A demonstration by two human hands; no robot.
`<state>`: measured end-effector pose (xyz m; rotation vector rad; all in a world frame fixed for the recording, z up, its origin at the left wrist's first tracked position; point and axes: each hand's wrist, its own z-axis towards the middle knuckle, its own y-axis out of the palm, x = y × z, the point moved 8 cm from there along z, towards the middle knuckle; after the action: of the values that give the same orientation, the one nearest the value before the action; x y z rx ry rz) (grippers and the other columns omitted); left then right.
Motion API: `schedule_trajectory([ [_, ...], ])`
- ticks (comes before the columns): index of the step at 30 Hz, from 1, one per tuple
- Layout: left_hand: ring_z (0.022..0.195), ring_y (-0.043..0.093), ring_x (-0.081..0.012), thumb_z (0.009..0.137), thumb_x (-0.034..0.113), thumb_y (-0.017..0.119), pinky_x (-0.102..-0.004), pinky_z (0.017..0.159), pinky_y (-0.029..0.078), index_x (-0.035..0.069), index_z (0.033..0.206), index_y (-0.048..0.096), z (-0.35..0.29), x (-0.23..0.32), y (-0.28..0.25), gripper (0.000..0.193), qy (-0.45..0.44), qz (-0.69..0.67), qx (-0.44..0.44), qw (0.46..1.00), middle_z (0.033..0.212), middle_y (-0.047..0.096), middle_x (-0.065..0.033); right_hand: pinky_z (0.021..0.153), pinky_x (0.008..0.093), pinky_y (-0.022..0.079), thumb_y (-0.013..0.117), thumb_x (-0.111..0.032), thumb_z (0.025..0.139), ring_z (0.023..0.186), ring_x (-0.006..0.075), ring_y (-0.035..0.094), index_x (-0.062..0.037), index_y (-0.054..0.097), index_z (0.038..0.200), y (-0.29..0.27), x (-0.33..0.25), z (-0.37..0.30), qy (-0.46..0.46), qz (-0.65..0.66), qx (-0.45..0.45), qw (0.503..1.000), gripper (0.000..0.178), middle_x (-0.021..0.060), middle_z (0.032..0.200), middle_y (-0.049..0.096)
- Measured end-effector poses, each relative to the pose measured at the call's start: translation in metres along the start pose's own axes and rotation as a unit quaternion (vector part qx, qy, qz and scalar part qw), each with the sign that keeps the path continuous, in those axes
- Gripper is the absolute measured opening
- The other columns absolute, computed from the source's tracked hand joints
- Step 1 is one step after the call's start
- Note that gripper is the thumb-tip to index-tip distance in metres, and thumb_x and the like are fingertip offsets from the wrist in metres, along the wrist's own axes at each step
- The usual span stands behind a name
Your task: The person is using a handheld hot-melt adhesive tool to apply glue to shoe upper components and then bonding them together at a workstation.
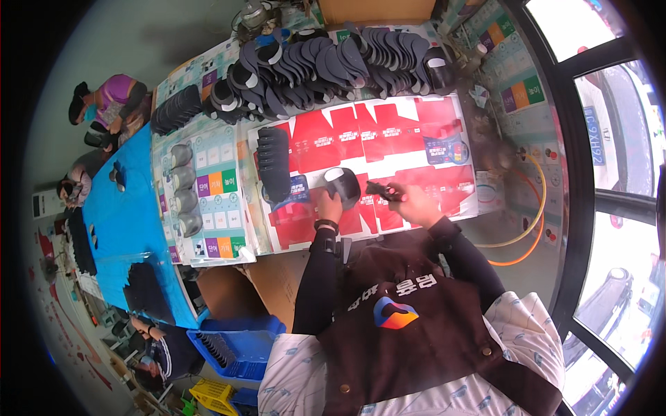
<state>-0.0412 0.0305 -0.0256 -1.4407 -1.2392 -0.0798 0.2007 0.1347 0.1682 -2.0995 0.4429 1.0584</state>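
1. The left hand is closed on the near edge of a dark cupped piece with a pale, shiny oval patch; the piece is just above the worktop, between the hands.
2. The right hand, just beside it, has its fingers drawn in around a small dark item; its exact kind I cannot tell.
3. Under both hands spreads a red-and-white printed covering.
4. Just left of the left hand lies an overlapping stack of dark pieces; farther left, grey cupped pieces stand in a column on a pale patterned sheet.
5. Beyond both hands, long rows of dark curved pieces crowd the far edge.
6. Well left of the hands runs a bright blue table, with a person in a purple top at its far end.
7. Nearer the wearer, left and below the hands, sit a blue crate and a yellow crate.
8. Right of the right hand, yellow and orange hoses loop before a dark-framed window.
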Motion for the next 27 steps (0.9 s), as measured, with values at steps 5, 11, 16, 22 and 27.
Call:
schedule_trajectory([
  [5, 0.103, 0.061, -0.0474, 0.088, 0.024, 0.069, -0.0511, 0.089, 0.05, -0.004, 0.106, 0.063, -0.003, 0.03, 0.0, 0.034, 0.057, -0.05, -0.029, 0.997, 0.103, 0.067, -0.0282, 0.08, 0.0516, 0.052, 0.06, -0.02, 0.086, 0.091, 0.0462, 0.066, -0.0016, 0.069, 0.107, 0.023, -0.004, 0.017, -0.018, -0.073, -0.015, 0.997, 0.029, 0.0278, 0.091, 0.068],
  [11, 0.106, 0.064, -0.0408, 0.091, 0.027, 0.068, -0.0474, 0.092, 0.051, -0.002, 0.118, 0.062, 0.016, -0.067, 0.0, 0.04, 0.034, -0.069, -0.018, 0.997, 0.111, 0.069, -0.0218, 0.081, 0.0531, 0.052, 0.059, -0.019, 0.084, 0.091, 0.047, 0.066, 0.0002, 0.069, 0.101, 0.058, -0.052, 0.053, -0.057, -0.083, 0.006, 0.995, 0.027, 0.0278, 0.089, 0.068],
  [16, 0.105, 0.066, -0.035, 0.093, 0.029, 0.068, -0.0435, 0.093, 0.051, -0.001, 0.123, 0.061, 0.012, -0.036, 0.02, 0.042, 0.013, -0.137, -0.057, 0.989, 0.112, 0.068, -0.0189, 0.082, 0.0529, 0.053, 0.057, -0.018, 0.083, 0.09, 0.0474, 0.066, 0.0002, 0.07, 0.101, 0.048, -0.033, 0.06, -0.058, -0.104, 0.003, 0.993, 0.029, 0.0291, 0.09, 0.068],
  [22, 0.098, 0.069, -0.0288, 0.092, 0.025, 0.072, -0.039, 0.088, 0.054, 0.0, 0.122, 0.061, 0.012, -0.05, 0.014, 0.04, -0.021, -0.189, -0.051, 0.981, 0.111, 0.069, -0.0166, 0.078, 0.0466, 0.053, 0.065, -0.017, 0.085, 0.089, 0.0453, 0.066, 0.0029, 0.069, 0.102, 0.044, -0.041, 0.067, 0.002, -0.144, 0.018, 0.989, 0.026, 0.0274, 0.091, 0.068],
  [27, 0.094, 0.07, -0.0249, 0.092, 0.023, 0.073, -0.0367, 0.083, 0.055, 0.0, 0.118, 0.061, 0.004, -0.014, 0.006, 0.037, -0.004, -0.199, -0.045, 0.979, 0.106, 0.07, -0.0138, 0.08, 0.0514, 0.054, 0.058, -0.02, 0.083, 0.088, 0.0474, 0.066, 0.0006, 0.07, 0.098, 0.041, -0.033, 0.067, -0.034, -0.119, 0.006, 0.992, 0.028, 0.0289, 0.088, 0.068],
])
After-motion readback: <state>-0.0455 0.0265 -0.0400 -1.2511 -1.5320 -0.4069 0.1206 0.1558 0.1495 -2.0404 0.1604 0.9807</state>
